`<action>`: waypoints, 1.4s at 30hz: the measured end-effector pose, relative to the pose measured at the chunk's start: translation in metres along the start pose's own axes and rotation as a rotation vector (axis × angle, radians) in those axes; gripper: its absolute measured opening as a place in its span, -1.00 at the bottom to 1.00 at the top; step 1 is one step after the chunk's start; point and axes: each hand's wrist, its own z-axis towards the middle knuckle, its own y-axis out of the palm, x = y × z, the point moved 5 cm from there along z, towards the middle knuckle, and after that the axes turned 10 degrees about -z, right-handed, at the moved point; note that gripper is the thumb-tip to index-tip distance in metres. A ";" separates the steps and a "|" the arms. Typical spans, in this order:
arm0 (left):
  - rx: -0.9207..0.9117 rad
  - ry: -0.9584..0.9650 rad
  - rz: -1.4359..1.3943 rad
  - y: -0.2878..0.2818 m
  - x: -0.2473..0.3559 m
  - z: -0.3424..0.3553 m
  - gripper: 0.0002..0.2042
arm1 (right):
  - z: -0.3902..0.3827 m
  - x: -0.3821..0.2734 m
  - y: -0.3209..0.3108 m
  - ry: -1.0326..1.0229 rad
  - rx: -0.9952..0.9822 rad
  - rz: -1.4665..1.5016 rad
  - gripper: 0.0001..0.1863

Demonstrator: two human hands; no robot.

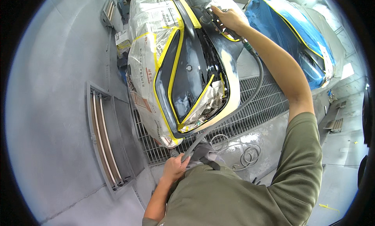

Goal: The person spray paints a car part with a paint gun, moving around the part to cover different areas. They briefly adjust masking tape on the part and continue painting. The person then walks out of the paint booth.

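Across the grate [273, 99] bows a hose [260, 75], left hand [175, 169] round it, right hand [231, 20] gripping a gun [207, 18]; far right, a wrapped car [273, 21].

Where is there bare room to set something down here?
Bare floor grating shows between the masked car front and the blue-covered car, right of the hose; a shiny floor strip lies between that grating and the coiled hose. It is crowded around the right hand, with the spray gun, and at the left hand, gripping the hose.
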 end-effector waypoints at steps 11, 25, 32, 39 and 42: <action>-0.077 0.087 -0.036 -0.031 -0.033 -0.036 -0.67 | -0.154 0.018 0.013 0.119 -0.141 0.151 -0.29; -0.138 0.039 -0.129 -0.025 -0.022 0.009 -0.70 | -0.032 -0.032 0.003 -0.116 0.185 -0.355 -0.53; -0.370 0.072 -0.121 -0.015 -0.024 0.023 -0.66 | -0.124 0.001 -0.001 -0.143 -0.049 -0.423 -0.45; -0.587 0.095 -0.122 -0.018 -0.036 0.023 -0.60 | -0.154 -0.014 -0.008 -0.029 0.026 -0.328 -0.34; -0.495 0.066 -0.147 -0.035 -0.046 0.019 -0.60 | -0.120 -0.015 0.001 0.103 0.102 -0.243 -0.33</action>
